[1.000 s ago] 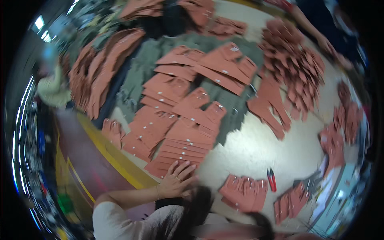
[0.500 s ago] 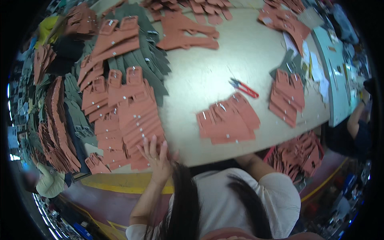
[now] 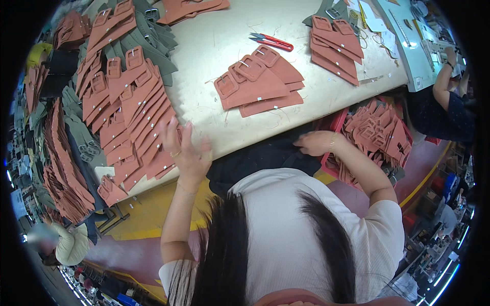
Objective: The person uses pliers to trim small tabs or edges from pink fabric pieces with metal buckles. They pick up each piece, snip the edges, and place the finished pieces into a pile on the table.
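Note:
My left hand (image 3: 189, 153) is raised at the table's front edge, fingers spread and slightly blurred, holding nothing. It is beside a large fanned stack of rust-coloured fabric belts (image 3: 148, 109) with covered square buckles; whether the fingertips touch it I cannot tell. Below the table edge, above my dark lap, is my right hand (image 3: 316, 143), its fingers loosely extended with nothing visible in them. A red crate (image 3: 326, 164) full of similar rust belts (image 3: 375, 132) stands next to that hand. A smaller group of rust belts (image 3: 258, 84) lies mid-table, with red-handled thread snips (image 3: 272, 42) behind it.
Another small stack of rust belts (image 3: 337, 48) lies at the right, by some green belts (image 3: 334, 13). More green belts (image 3: 153, 43) lie at the back left. A pale side table (image 3: 403, 38) adjoins at the right, where a co-worker's arm (image 3: 443, 84) shows.
My right hand has come into view beside the crate; before, only part of that arm showed. My left hand has lifted with fingers spreading. The whole view has shifted, so the tabletop sits higher.

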`<action>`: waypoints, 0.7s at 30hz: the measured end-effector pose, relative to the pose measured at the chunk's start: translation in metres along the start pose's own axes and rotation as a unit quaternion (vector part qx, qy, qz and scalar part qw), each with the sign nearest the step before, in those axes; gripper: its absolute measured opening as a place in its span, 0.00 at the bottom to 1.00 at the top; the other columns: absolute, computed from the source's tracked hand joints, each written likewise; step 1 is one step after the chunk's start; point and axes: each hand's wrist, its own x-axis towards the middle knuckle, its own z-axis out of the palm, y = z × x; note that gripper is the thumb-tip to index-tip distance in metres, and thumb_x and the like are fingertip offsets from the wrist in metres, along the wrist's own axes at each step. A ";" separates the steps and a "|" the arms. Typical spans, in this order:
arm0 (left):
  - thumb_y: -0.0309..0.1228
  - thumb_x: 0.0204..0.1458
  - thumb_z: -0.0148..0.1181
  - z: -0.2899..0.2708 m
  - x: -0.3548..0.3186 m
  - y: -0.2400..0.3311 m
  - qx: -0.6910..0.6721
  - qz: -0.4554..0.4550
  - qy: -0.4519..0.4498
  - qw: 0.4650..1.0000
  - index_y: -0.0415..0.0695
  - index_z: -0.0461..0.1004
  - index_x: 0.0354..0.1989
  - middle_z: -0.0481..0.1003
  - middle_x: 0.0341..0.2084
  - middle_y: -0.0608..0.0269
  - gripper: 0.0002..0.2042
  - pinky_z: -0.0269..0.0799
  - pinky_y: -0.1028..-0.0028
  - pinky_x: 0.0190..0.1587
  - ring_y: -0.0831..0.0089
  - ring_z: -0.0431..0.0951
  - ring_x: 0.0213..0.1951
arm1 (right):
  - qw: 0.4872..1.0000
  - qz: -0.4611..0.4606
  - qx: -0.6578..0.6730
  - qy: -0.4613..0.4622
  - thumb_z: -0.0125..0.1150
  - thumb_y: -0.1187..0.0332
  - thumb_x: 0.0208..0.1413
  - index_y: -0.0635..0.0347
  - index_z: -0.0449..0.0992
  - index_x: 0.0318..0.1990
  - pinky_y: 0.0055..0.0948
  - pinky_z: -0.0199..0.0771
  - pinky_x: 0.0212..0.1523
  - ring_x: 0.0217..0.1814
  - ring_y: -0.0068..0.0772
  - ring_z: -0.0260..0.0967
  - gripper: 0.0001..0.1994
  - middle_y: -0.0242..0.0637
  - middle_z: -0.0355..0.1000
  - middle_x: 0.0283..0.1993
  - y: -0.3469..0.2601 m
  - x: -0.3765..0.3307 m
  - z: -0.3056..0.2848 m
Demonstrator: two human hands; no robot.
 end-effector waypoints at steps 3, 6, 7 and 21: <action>0.38 0.51 0.63 0.016 0.026 0.025 -0.069 -0.120 -0.066 0.988 0.35 0.59 0.63 0.59 0.57 0.43 0.33 0.56 0.59 0.60 0.49 0.60 0.59 | 0.977 -0.151 0.124 0.089 0.51 0.59 0.61 0.63 0.75 0.51 0.38 0.68 0.56 0.52 0.48 0.71 0.19 0.50 0.74 0.46 -0.009 -0.059 -0.064; 0.40 0.51 0.63 0.043 0.062 0.027 -0.187 -0.311 -0.144 0.920 0.33 0.61 0.61 0.64 0.51 0.43 0.33 0.59 0.60 0.57 0.50 0.65 0.53 | 0.894 -0.130 0.136 0.406 0.54 0.58 0.60 0.61 0.76 0.38 0.33 0.71 0.38 0.32 0.45 0.71 0.14 0.42 0.74 0.29 -0.018 -0.059 -0.119; 0.43 0.50 0.63 0.049 0.070 0.027 -0.140 -0.277 -0.127 0.942 0.33 0.64 0.60 0.67 0.45 0.45 0.33 0.62 0.60 0.54 0.51 0.67 0.49 | 0.884 -0.088 0.105 0.447 0.57 0.61 0.58 0.61 0.77 0.44 0.35 0.70 0.44 0.39 0.40 0.72 0.14 0.43 0.73 0.35 -0.014 -0.050 -0.140; 0.22 0.46 0.67 0.051 0.103 0.034 -0.527 -0.411 -0.070 0.741 0.38 0.61 0.56 0.75 0.37 0.54 0.28 0.73 0.77 0.43 0.73 0.77 0.40 | 0.846 0.080 0.134 0.510 0.62 0.66 0.53 0.63 0.71 0.38 0.37 0.71 0.35 0.33 0.46 0.73 0.11 0.48 0.75 0.35 0.006 0.036 -0.208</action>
